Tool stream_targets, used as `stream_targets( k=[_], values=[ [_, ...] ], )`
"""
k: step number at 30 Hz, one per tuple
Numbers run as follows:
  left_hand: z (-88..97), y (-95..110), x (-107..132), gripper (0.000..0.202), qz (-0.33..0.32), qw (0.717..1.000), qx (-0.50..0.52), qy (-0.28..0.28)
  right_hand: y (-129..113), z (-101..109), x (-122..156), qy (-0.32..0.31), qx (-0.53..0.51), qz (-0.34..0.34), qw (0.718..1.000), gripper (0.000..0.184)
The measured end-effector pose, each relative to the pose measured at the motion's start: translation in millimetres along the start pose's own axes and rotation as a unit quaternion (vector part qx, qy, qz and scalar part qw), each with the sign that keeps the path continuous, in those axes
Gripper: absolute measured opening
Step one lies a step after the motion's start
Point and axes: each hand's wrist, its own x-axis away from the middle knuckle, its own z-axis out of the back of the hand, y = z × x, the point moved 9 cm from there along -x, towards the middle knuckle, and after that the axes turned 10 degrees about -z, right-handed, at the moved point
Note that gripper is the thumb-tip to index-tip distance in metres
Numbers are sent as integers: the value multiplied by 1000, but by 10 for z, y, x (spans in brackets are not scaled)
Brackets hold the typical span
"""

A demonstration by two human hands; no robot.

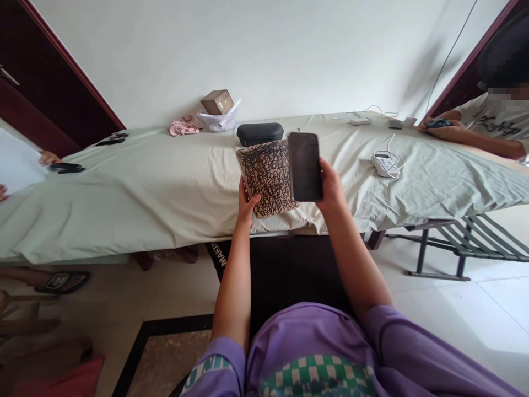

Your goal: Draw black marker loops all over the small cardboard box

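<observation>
- Both hands are held up side by side, just short of the table edge. The left hand (247,203) is closed on the lower left corner of a flat tan piece covered in black scribbled loops (268,177), with the thumb laid on its face.
- A black rectangular smartphone with a dark screen (305,166) is gripped upright by the right hand (330,190) along its right edge. Its left edge is overlapped onto the tan piece.
- Just beyond both hands, a black oblong hard case (259,133) is laid on a long table draped in pale green cloth (144,187).
- Right of the right hand, a small white device with a white cable (385,164) is seen on the cloth.
- Well beyond the left hand, a brown cardboard box (217,101) is set on a white tub (215,122), with a crumpled pink cloth (183,127) beside it.
- Far right of the right hand, another person's hands (444,129) are rested on the table.
</observation>
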Motion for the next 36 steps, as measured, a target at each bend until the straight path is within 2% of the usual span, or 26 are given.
stream_targets(
  k=[2, 5, 7, 10, 17, 24, 26, 31, 36],
  values=[
    [11, 4, -3, 117, -3, 1000, 4, 7, -129, 515, -121, 96, 71, 50, 992, 45],
    [19, -14, -4, 117, -1, 1000, 2, 8, -44, 1140, -249, 192, 212, 35, 958, 40],
    [24, -13, -13, 118, -4, 1000, -8, 7, 45, 1434, -271, 258, 332, 29, 907, 36],
    [25, 13, -28, 117, -14, 999, -34, 3, 192, 1624, -302, 296, 400, 24, 867, 31],
    [36, 17, -10, 115, -23, 999, -36, -5, 216, 1556, -366, 307, 475, 10, 825, 32],
    [44, 12, -13, 111, -33, 999, -14, -9, 120, 1324, -287, 260, 579, -2, 773, 30],
    [43, 8, -23, 110, -32, 999, -8, -9, 82, 1250, -264, 236, 576, 12, 783, 28],
    [51, 25, -33, 106, -44, 999, -10, -9, 49, 1044, -233, 152, 520, 26, 840, 27],
    [66, -4, -41, 104, -48, 999, -11, -18, -138, 560, 35, 25, 375, 83, 923, 28]
  ],
)
